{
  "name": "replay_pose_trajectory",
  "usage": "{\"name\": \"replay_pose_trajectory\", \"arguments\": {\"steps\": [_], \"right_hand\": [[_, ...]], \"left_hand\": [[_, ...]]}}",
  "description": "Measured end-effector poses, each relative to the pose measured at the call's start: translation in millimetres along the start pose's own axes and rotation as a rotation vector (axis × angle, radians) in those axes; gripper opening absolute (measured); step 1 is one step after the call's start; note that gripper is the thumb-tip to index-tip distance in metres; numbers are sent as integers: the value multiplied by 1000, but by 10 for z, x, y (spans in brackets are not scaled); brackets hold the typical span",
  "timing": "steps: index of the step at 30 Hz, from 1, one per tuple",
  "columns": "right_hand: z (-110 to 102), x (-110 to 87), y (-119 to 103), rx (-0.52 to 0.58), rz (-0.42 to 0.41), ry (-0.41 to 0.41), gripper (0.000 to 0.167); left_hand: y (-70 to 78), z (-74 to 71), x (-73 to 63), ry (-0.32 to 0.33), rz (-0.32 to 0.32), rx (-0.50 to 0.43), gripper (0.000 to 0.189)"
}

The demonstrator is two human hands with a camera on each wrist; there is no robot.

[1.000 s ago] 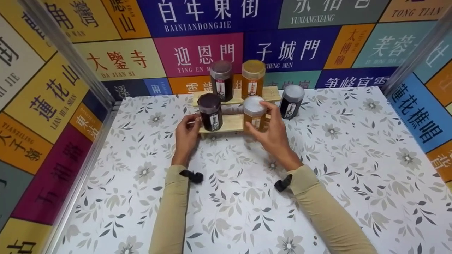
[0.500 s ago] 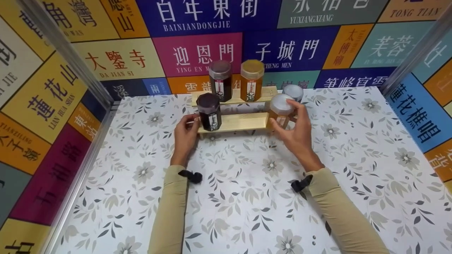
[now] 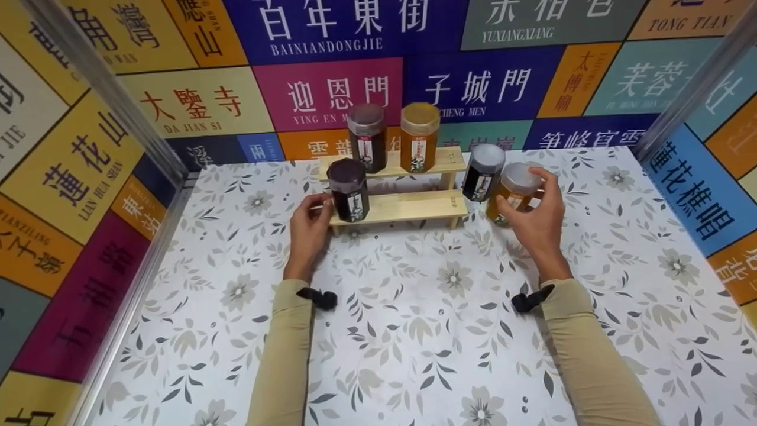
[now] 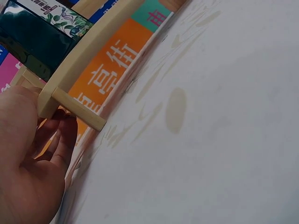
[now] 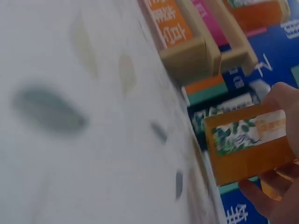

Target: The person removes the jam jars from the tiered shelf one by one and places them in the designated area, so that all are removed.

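My right hand [image 3: 541, 216] grips an amber jar [image 3: 513, 192] with a pale lid, thumb on one side and fingers on the other, to the right of the stand. Close behind it stands a dark jar [image 3: 484, 174] with a pale lid. At the other side, my left hand [image 3: 309, 228] pinches the left end of the wooden two-step stand [image 3: 408, 207]; the left wrist view shows its fingers [image 4: 65, 135] under the board. On the lower step, beside that hand, sits a dark jar with a dark lid [image 3: 349, 192].
The upper step carries a dark jar [image 3: 368, 139] and an amber jar with a yellow lid [image 3: 420, 139]. A wall of coloured sign panels [image 3: 331, 89] rises right behind the stand. More panels flank the flower-patterned table [image 3: 378, 331] at left and right.
My right hand has carried the amber jar from the lower step rightward to beside the pale-lidded dark jar. The left hand has kept its hold on the stand.
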State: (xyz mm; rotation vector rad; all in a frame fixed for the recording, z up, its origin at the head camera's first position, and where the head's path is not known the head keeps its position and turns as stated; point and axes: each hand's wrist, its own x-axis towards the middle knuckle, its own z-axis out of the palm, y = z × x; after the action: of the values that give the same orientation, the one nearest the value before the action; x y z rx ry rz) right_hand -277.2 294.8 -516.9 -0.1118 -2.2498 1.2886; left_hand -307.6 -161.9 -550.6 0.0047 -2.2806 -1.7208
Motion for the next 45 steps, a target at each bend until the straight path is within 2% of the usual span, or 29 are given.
{"name": "replay_pose_trajectory", "arguments": {"steps": [4, 8, 17, 22, 27, 38, 42, 45], "right_hand": [[-102, 52, 121, -18, 51, -26, 83], [-156, 121, 182, -15, 68, -61, 87], [-161, 403, 219, -53, 121, -228, 93], [-125, 546, 240, -59, 118, -276, 95], [-111, 598, 246, -66, 113, -293, 96], [-103, 520, 180, -76, 87, -271, 102], [-65, 418, 140, -96, 22, -187, 106], [-14, 327, 43, -127, -41, -63, 106]], "left_hand": [[7, 11, 9, -3, 6, -10, 25], [6, 18, 20, -10, 24, 3, 27], [-8, -7, -26, 1, 13, 11, 26], [-17, 3, -19, -2, -13, 28, 26], [-18, 7, -11, 5, -8, 25, 25], [-7, -5, -4, 10, 12, 24, 25], [-5, -4, -6, 10, 13, 27, 25], [3, 0, -10, 7, 10, 23, 25]]}}
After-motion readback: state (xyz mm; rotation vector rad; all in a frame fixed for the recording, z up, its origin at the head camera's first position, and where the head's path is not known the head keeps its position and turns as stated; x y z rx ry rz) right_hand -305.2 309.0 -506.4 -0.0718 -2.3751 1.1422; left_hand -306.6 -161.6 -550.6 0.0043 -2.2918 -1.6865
